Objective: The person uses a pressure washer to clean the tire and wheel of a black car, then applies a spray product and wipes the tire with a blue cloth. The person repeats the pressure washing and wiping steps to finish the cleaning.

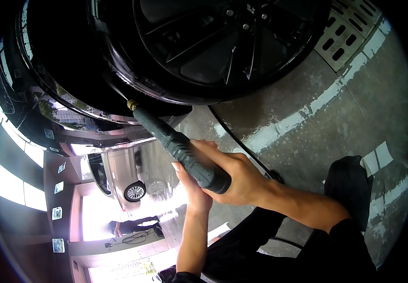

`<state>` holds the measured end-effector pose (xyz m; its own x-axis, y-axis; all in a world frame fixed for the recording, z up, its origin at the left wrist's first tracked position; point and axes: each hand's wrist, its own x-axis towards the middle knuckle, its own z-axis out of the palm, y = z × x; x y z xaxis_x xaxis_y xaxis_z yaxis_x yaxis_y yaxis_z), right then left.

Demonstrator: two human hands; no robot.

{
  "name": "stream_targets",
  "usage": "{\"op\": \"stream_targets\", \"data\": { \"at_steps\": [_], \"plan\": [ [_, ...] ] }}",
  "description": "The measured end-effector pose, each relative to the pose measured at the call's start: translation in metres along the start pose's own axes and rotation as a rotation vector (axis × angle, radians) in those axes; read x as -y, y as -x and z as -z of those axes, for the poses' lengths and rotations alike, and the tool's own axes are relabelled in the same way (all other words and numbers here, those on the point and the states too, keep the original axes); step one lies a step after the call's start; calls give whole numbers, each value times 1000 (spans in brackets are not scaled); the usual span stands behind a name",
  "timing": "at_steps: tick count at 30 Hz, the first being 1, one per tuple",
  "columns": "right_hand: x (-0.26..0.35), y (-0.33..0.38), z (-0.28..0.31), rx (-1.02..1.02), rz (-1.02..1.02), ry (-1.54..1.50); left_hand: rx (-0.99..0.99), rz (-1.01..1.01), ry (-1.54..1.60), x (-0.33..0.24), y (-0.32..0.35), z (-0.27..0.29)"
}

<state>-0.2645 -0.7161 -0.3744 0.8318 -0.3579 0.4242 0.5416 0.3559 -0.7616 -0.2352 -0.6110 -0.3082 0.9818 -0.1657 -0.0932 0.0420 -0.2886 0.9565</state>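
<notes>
Both my hands hold a dark grey-green pressure washer gun (168,137) with a brass-coloured nozzle tip. My right hand (241,177) is wrapped round the rear of its body. Against the same part, from the left and below, my left hand (193,188) grips with its thumb up along the side; some of its fingers are hidden. From the nozzle a thin spray of water (118,90) goes toward the gap between the black tyre (185,94) and the wheel arch of a dark, shiny car (67,113). The wet tyre carries a black spoked wheel (204,47).
A black hose (237,140) runs over the wet floor (303,122) beside my right arm. At the upper right lies a slotted floor grate (343,40). A silver car (123,172) and another person (135,225) are farther off to the left.
</notes>
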Motion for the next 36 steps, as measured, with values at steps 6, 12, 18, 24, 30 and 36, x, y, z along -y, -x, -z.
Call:
{"op": "stream_targets", "data": {
  "at_steps": [6, 12, 18, 24, 30, 36],
  "plan": [
    [1, 0, 0, -29, 3, -6, 27, 14, 12, 5, -4, 3],
    [4, 7, -3, 23, -30, 9, 3, -21, 37, 6, 6, 6],
    [1, 18, -14, -5, -15, 19, 17, -36, 34, 16, 15, 16],
    [-5, 30, -12, 31, -180, 7, 32, 57, 54, 31, 14, 24],
    [-3, 37, -19, 43, -92, 32, 21, 20, 61, 36, 31, 35],
    [-11, 40, -15, 41, -158, 33, 4, 141, 95, 40, 27, 26]
  ]
}}
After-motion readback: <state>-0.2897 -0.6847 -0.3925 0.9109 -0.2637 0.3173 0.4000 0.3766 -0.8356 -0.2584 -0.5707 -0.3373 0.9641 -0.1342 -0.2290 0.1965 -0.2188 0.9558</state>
